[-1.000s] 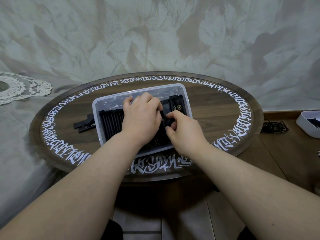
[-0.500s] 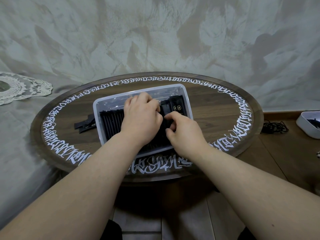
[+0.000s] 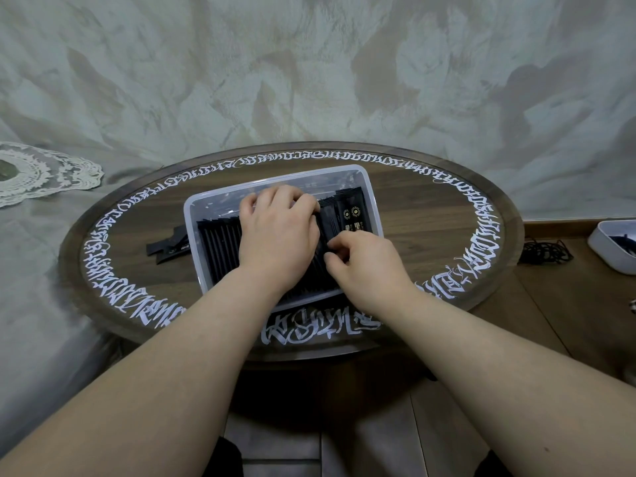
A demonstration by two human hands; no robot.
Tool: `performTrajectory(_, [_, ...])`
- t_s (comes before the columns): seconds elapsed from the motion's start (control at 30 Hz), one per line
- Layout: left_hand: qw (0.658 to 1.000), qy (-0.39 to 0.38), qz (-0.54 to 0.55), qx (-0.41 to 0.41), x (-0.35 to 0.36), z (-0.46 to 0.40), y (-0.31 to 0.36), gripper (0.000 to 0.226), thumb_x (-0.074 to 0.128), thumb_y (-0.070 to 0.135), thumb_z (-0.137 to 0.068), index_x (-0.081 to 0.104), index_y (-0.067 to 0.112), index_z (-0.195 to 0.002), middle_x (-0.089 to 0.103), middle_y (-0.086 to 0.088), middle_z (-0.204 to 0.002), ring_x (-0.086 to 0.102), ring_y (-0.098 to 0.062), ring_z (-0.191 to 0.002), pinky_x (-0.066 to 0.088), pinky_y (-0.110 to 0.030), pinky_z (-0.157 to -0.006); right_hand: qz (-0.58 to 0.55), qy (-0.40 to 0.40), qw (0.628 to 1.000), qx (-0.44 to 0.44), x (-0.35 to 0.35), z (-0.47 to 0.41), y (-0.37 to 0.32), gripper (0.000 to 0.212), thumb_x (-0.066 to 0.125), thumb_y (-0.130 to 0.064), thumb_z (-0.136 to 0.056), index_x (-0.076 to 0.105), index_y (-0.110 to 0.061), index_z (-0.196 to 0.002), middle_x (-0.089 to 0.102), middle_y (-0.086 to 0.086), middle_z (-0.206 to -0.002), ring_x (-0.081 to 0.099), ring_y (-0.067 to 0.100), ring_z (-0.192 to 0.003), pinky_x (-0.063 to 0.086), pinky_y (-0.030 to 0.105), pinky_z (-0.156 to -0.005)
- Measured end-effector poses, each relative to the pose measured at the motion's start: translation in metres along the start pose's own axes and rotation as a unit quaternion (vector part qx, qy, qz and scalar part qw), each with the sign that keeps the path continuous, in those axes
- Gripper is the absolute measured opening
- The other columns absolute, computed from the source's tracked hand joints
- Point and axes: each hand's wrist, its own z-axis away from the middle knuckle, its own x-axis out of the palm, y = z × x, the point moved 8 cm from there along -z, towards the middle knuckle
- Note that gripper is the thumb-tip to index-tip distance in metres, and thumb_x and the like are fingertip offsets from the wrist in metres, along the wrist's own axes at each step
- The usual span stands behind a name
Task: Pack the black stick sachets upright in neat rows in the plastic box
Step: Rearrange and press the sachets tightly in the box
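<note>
**Both hands inside the plastic box, on the sachets**

Plastic box [image 3: 373, 204], clear, in the middle of round wooden table [image 3: 430, 215] with white lettering around the edge. Inside, black stick sachets [image 3: 220, 246] upright on edge in a tight row along the left part. Left hand [image 3: 278, 235] palm-down over the row, fingers bent over the far ends of the sachets. Right hand [image 3: 364, 263] at the near right side, thumb and fingertips pinching sachets. Two sachets with gold print [image 3: 356, 215] leaning at the far right of the box. Loose sachets [image 3: 165, 247] flat on the table, just left of the box. White tray [image 3: 616, 246] and black cords [image 3: 545, 253] at right, lace doily [image 3: 44, 173] at far left.
</note>
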Motion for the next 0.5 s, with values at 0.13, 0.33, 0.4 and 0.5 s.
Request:
performTrajectory(0.13, [1.000,-0.011,-0.014,0.001,0.0008,0.0015,0.0027,0.024,0.056,0.027,-0.087,0.067,0.023,-0.109,0.064,0.000,-0.107,0.054,-0.030,-0.110,0.031,-0.057,-0.100,-0.011,-0.004,1.000,0.013,0.0015,-0.0007,0.0018,0.026,0.053,-0.029,-0.093,0.061,-0.019,-0.115,0.067,-0.003,-0.102,0.059,0.017,-0.097,0.046,0.029,-0.085])
performTrajectory(0.33, [0.998,-0.053,-0.020,0.002,0.0009,0.0059,0.0033,0.049,0.059,0.038,-0.083,0.054,0.024,-0.129,0.059,0.005,-0.125,0.042,-0.023,-0.128,0.015,-0.057,-0.109,-0.022,-0.004,0.999,0.022,0.0042,-0.0014,0.0034,0.022,0.050,-0.026,-0.094,0.058,-0.018,-0.112,0.067,-0.002,-0.100,0.059,0.018,-0.097,0.047,0.033,-0.082])
performTrajectory(0.4, [0.998,-0.058,-0.024,0.002,0.0010,0.0063,0.0037,0.052,0.060,0.038,-0.082,0.051,0.025,-0.132,0.058,0.006,-0.127,0.040,-0.021,-0.129,0.013,-0.057,-0.110,-0.017,-0.004,0.999,0.027,0.0040,-0.0025,0.0048,0.024,0.051,-0.026,-0.094,0.060,-0.018,-0.114,0.067,-0.003,-0.101,0.059,0.017,-0.098,0.046,0.030,-0.082])
performTrajectory(0.5, [0.998,-0.063,-0.025,-0.001,0.0029,0.0067,0.0053,0.052,0.060,0.036,-0.082,0.051,0.025,-0.132,0.057,0.007,-0.128,0.038,-0.020,-0.131,0.011,-0.058,-0.111,0.000,-0.002,1.000,0.028,0.0040,-0.0038,0.0056,0.024,0.051,-0.025,-0.093,0.063,-0.018,-0.113,0.068,-0.002,-0.101,0.059,0.018,-0.099,0.044,0.027,-0.079])
